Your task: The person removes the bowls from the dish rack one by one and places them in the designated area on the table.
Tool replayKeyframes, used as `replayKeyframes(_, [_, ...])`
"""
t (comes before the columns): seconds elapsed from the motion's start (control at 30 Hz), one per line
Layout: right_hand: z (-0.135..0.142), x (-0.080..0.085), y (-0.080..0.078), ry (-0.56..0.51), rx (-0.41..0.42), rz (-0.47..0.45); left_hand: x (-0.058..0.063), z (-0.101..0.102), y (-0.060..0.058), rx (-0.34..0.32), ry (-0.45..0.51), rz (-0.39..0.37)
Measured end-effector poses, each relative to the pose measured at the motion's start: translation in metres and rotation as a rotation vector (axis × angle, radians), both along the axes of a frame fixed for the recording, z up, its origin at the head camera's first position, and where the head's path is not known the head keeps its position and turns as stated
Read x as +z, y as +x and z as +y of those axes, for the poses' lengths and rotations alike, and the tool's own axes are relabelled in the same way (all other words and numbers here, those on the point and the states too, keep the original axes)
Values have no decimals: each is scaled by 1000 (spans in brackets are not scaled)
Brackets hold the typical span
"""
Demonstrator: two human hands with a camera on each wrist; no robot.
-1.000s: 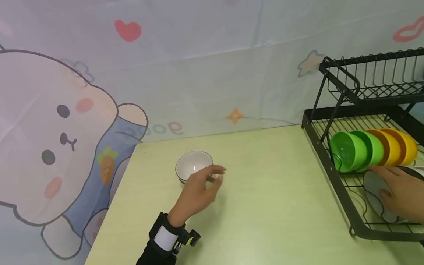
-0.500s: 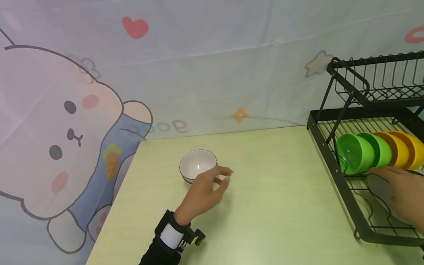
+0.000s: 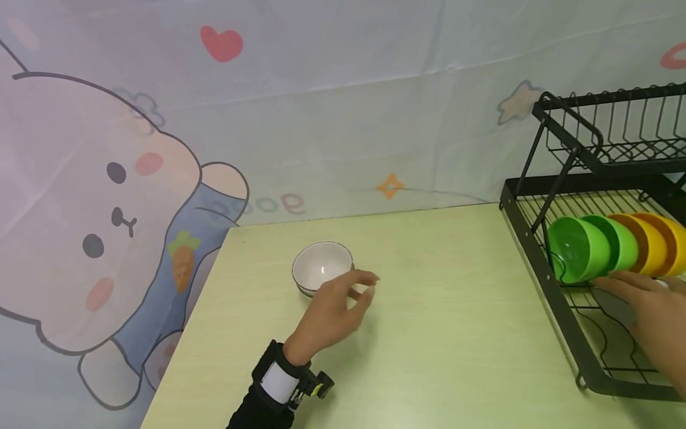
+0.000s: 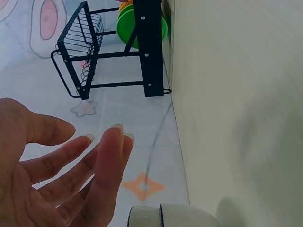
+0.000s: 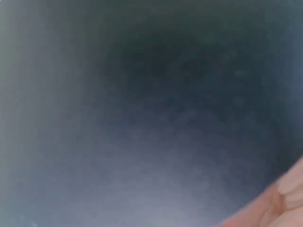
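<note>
A person's left hand (image 3: 332,313) hangs at the near right edge of a round white bowl with a thin dark rim (image 3: 323,265) on a pale yellow-green table (image 3: 429,339), its fingers loosely bent and the thumb apart from them; whether skin meets bowl cannot be told. At right, the right hand (image 3: 651,322) lies over a rounded grey dish (image 3: 613,304) inside the lower tier of a black two-tier metal dish rack (image 3: 548,277). Its thumb is hidden, so whether it pinches the dish cannot be told; the right wrist view shows mostly a blurred dark surface. Just beyond that hand, two bright green bowls (image 3: 579,250) and two yellow-orange bowls (image 3: 645,241) stand on their sides in a row, green at left. A black wrist strap with a white patch (image 3: 278,381) rings the left wrist. Along the far side hangs a pale cloth backdrop (image 3: 348,131), printed at left with a cartoon animal in blue.
</note>
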State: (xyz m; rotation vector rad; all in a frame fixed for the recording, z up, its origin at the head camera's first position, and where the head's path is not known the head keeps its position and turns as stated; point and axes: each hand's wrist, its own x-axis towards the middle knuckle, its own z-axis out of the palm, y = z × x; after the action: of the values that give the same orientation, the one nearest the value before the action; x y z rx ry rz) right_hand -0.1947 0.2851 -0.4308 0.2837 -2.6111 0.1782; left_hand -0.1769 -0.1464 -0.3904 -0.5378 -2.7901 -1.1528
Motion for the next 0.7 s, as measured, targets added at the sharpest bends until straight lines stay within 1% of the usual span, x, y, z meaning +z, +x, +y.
replayKeyframes(0.07, [-3,3,2,-33,19,40,0,0,0,-5,1,2])
replayKeyframes(0.17, [-10,11,5,-56,34,52,-1,-1,0,-9,0,9])
replayKeyframes(0.27, [-16,15,7,-53,25,37,-1,-2,0,-5,3,12])
replayKeyframes(0.33, [-16,15,7,-61,28,20,-2,-1,0,-6,3,12])
replayKeyframes(0.4, [-15,14,8,-72,35,27,-2,0,0,-6,3,9])
replayKeyframes(0.5, [-12,12,9,-102,71,72,-1,1,1,-8,1,6])
replayKeyframes(0.6, [-12,10,8,-139,98,141,-1,1,1,-9,-4,4])
replayKeyframes(0.7, [-13,9,8,-178,110,174,0,0,2,-12,-8,2])
